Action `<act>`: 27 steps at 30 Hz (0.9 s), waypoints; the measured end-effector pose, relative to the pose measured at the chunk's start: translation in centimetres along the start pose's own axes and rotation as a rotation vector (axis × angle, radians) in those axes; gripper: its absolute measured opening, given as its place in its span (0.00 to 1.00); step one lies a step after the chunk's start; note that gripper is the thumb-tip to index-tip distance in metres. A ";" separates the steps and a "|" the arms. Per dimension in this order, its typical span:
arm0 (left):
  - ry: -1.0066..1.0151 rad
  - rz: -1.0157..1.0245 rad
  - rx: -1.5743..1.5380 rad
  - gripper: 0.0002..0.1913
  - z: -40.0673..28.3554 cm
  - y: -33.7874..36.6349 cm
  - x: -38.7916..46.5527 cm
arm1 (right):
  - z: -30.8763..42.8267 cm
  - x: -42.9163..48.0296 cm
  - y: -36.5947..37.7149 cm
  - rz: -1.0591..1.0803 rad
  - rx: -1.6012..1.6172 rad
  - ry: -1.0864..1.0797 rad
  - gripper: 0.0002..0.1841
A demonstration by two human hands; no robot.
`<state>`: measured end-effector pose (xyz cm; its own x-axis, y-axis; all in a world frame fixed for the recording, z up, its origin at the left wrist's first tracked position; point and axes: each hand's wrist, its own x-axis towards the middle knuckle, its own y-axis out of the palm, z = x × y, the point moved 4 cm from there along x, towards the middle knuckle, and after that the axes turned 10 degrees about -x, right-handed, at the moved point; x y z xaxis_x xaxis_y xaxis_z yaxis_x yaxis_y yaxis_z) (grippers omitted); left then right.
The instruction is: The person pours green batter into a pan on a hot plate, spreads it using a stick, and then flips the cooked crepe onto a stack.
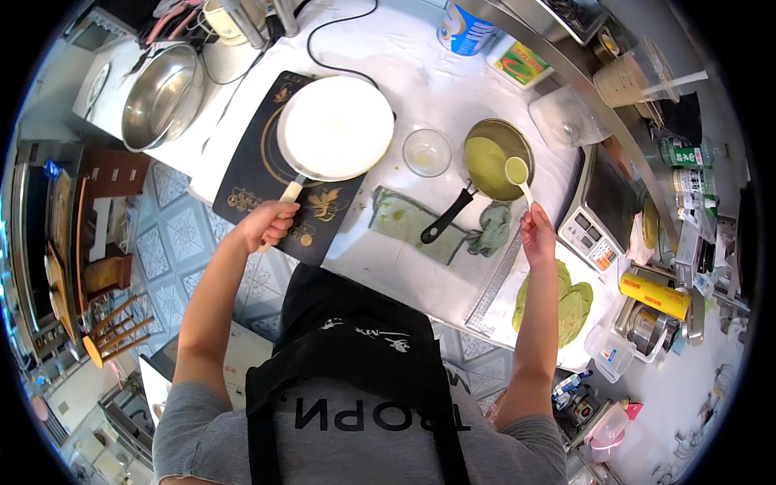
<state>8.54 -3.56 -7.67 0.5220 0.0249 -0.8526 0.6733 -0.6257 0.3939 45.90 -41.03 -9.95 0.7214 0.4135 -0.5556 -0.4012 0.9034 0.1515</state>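
Observation:
My left hand (267, 225) grips the pale handle of a white frying pan (335, 128), which is over a black induction cooktop (242, 182). Between the fingers of my right hand (538, 233) is the handle of a small measuring spoon (517, 170), filled with green batter. The spoon is over a steel saucepan (528, 142) holding more green batter (485, 167); its black handle points towards me. A small glass bowl (427, 153) stands between the two pans. Green pancakes (573, 309) lie on white paper near my right forearm.
A green cloth (406, 224) lies under the saucepan's handle, with a crumpled cloth (492, 229) beside it. A digital scale (588, 233) stands to the right. At the back left is a large steel bowl (160, 100). A metal shelf edge (630, 145) curves along the right side.

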 end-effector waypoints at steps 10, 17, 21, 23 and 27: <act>0.134 -0.034 0.193 0.16 -2.2 13.7 -5.4 | 4.6 -1.3 0.0 0.019 -0.019 -0.088 0.08; 0.101 0.138 0.322 0.17 0.8 21.8 -1.2 | 10.2 -4.0 1.4 0.081 -0.194 -0.193 0.10; 0.076 0.191 0.321 0.18 2.2 23.9 -0.2 | 9.5 -5.3 0.7 -0.050 -0.475 -0.338 0.10; 0.050 0.210 0.298 0.18 2.7 24.3 0.0 | 9.6 -6.0 0.2 -0.134 -0.576 -0.438 0.11; -0.023 0.205 0.191 0.17 3.0 24.9 -0.4 | 11.4 -8.4 0.4 -0.330 -0.797 -0.606 0.10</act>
<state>23.48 -21.50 1.44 0.6237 -0.1335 -0.7701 0.4425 -0.7519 0.4887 46.10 -42.89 4.06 0.9357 0.3469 0.0639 -0.2296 0.7367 -0.6361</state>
